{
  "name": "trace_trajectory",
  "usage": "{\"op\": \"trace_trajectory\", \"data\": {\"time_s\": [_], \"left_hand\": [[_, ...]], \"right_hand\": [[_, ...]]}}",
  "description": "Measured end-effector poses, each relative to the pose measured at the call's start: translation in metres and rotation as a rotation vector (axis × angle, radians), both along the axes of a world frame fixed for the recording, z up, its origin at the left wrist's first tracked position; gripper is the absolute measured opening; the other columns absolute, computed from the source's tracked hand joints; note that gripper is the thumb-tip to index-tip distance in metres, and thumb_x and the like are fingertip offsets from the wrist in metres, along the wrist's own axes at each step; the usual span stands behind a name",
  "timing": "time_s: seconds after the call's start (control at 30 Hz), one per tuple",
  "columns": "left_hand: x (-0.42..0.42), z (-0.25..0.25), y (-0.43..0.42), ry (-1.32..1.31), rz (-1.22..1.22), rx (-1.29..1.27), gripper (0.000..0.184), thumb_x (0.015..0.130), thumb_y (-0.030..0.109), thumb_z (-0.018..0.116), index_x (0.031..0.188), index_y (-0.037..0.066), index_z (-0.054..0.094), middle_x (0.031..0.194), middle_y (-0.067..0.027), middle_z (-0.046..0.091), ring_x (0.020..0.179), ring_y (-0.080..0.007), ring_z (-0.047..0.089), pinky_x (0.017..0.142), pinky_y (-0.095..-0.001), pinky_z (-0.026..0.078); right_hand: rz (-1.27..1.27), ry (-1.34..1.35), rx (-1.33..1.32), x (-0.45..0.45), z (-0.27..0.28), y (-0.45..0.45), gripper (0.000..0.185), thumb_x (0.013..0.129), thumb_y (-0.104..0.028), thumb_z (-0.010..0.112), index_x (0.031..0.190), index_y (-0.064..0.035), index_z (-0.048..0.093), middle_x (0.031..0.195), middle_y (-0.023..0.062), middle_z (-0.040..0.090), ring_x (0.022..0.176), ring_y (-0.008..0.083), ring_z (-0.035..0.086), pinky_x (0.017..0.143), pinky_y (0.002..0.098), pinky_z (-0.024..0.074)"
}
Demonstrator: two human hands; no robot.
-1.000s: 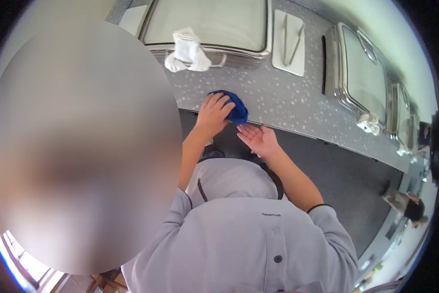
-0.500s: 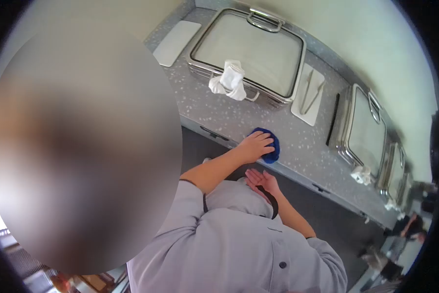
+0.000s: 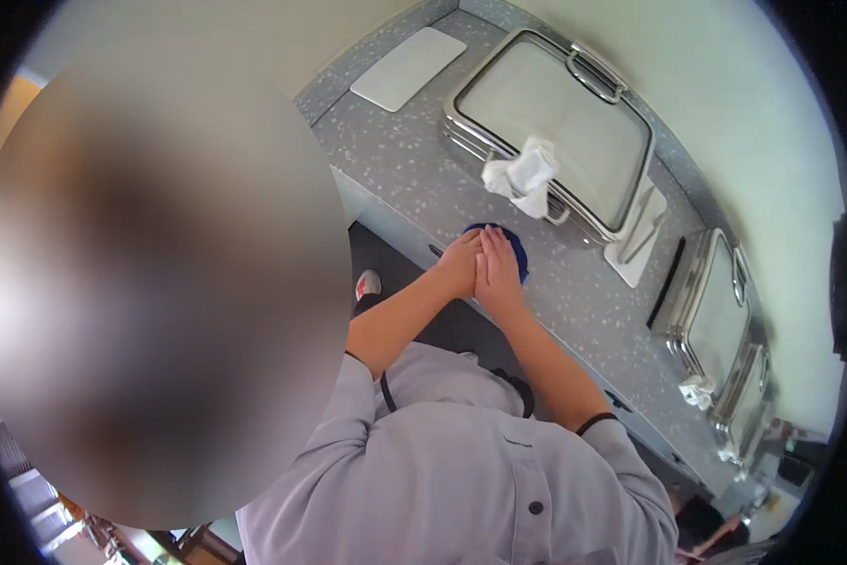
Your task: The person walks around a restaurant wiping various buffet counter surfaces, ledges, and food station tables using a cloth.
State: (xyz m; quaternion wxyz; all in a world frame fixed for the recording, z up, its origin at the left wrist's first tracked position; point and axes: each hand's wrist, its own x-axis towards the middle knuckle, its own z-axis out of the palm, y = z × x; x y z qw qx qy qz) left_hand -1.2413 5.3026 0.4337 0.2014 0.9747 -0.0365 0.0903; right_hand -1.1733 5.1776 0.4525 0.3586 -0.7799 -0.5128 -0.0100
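Observation:
The blue cloth (image 3: 516, 249) lies bunched near the front edge of the speckled grey counter (image 3: 386, 169). My left hand (image 3: 461, 264) is on the cloth, its fingers closed over it and partly covered. Beside it, my right hand (image 3: 498, 268) rests flat with straight fingers close together, overlapping the left fingertips and the cloth. The two hands touch. Just beyond them is a closed steel food warmer (image 3: 564, 122) with a knotted white napkin (image 3: 527, 175) on its front handle.
A white board (image 3: 409, 68) lies left of the warmer. To its right, tongs (image 3: 643, 224) rest on another white board (image 3: 627, 267). More lidded warmers (image 3: 718, 306) line the counter. A shoe (image 3: 368, 283) shows on the floor. Another person (image 3: 710, 532) is partly visible at lower right.
My right hand has risen from below the counter edge onto the cloth, beside my left hand. The cloth has shifted left along the counter edge. The view has turned, showing more of the left end.

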Motion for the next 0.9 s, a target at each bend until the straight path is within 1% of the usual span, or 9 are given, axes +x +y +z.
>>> {"op": "trace_trajectory", "data": {"time_s": [0.07, 0.17, 0.27, 0.37, 0.47, 0.57, 0.77, 0.87, 0.9], "left_hand": [[0.000, -0.012, 0.026, -0.072, -0.017, 0.035, 0.060, 0.084, 0.037, 0.063, 0.137, 0.009, 0.058, 0.146, -0.0153, 0.055, 0.139, -0.0343, 0.045, 0.120, -0.0468, 0.030], [-0.003, -0.009, 0.073, 0.137, -0.035, 0.101, 0.054, 0.089, 0.036, 0.057, 0.134, 0.006, 0.059, 0.144, -0.0166, 0.056, 0.138, -0.0355, 0.047, 0.120, -0.0474, 0.031], [-0.016, -0.026, 0.144, 0.048, 0.062, -0.161, 0.049, 0.090, 0.026, 0.058, 0.136, 0.008, 0.059, 0.140, -0.0163, 0.059, 0.133, -0.0347, 0.051, 0.118, -0.0464, 0.035], [-0.035, -0.025, 0.224, -0.089, -0.070, -0.164, 0.045, 0.089, 0.019, 0.061, 0.132, 0.007, 0.060, 0.140, -0.0162, 0.059, 0.133, -0.0343, 0.053, 0.116, -0.0471, 0.038], [-0.058, -0.008, 0.271, -0.142, 0.009, -0.238, 0.051, 0.080, 0.003, 0.070, 0.131, 0.005, 0.059, 0.137, -0.0179, 0.060, 0.128, -0.0366, 0.056, 0.110, -0.0444, 0.045], [-0.076, 0.007, 0.278, -0.031, 0.331, -0.736, 0.050, 0.077, -0.003, 0.069, 0.126, 0.006, 0.061, 0.136, -0.0171, 0.061, 0.129, -0.0372, 0.055, 0.110, -0.0434, 0.045], [-0.066, 0.000, 0.257, -0.166, 0.328, -0.351, 0.051, 0.076, -0.006, 0.068, 0.124, 0.005, 0.061, 0.124, -0.0145, 0.063, 0.118, -0.0366, 0.059, 0.101, -0.0449, 0.048], [-0.054, 0.019, 0.210, -0.208, 0.593, -0.222, 0.049, 0.074, -0.002, 0.069, 0.121, 0.007, 0.063, 0.117, -0.0171, 0.062, 0.107, -0.0397, 0.060, 0.092, -0.0480, 0.050], [-0.049, 0.018, 0.198, -0.140, 0.591, -0.259, 0.048, 0.074, -0.002, 0.068, 0.121, 0.006, 0.062, 0.118, -0.0177, 0.062, 0.109, -0.0395, 0.060, 0.094, -0.0477, 0.049]], "right_hand": [[0.015, -0.092, -0.014, 0.000, -0.009, 0.025, 0.047, 0.100, -0.020, 0.050, 0.142, 0.0000, 0.051, 0.146, 0.0204, 0.052, 0.137, 0.0385, 0.048, 0.116, 0.0541, 0.0335], [0.036, -0.146, -0.073, -0.005, -0.007, 0.068, 0.050, 0.101, -0.025, 0.048, 0.145, -0.0007, 0.048, 0.148, 0.0207, 0.050, 0.137, 0.0389, 0.048, 0.116, 0.0547, 0.0331], [0.034, -0.074, -0.051, -0.007, -0.007, 0.126, 0.051, 0.100, -0.024, 0.050, 0.146, -0.0002, 0.047, 0.149, 0.0223, 0.049, 0.137, 0.0396, 0.048, 0.115, 0.0519, 0.0358], [0.052, -0.039, -0.065, -0.019, -0.012, 0.188, 0.053, 0.098, -0.022, 0.054, 0.146, 0.0013, 0.046, 0.148, 0.0238, 0.049, 0.136, 0.0407, 0.048, 0.114, 0.0493, 0.0382], [0.061, -0.049, -0.085, -0.036, -0.009, 0.234, 0.058, 0.095, -0.020, 0.058, 0.146, 0.0041, 0.044, 0.149, 0.0231, 0.048, 0.135, 0.0406, 0.049, 0.114, 0.0481, 0.0390], [0.001, -0.122, -0.166, -0.042, -0.009, 0.257, 0.063, 0.093, -0.023, 0.062, 0.147, 0.0039, 0.042, 0.149, 0.0205, 0.048, 0.136, 0.0379, 0.049, 0.114, 0.0468, 0.0389], [0.002, -0.171, -0.236, -0.030, -0.012, 0.232, 0.063, 0.092, -0.024, 0.063, 0.147, 0.0020, 0.044, 0.148, 0.0192, 0.049, 0.136, 0.0350, 0.049, 0.112, 0.0453, 0.0404], [-0.114, -0.071, -0.284, -0.026, -0.011, 0.197, 0.059, 0.092, -0.017, 0.061, 0.147, -0.0006, 0.045, 0.149, 0.0194, 0.048, 0.136, 0.0377, 0.048, 0.112, 0.0474, 0.0398], [-0.136, -0.154, -0.319, -0.022, -0.009, 0.182, 0.059, 0.092, -0.016, 0.061, 0.147, -0.0014, 0.046, 0.149, 0.0196, 0.047, 0.136, 0.0390, 0.048, 0.112, 0.0487, 0.0395]]}}
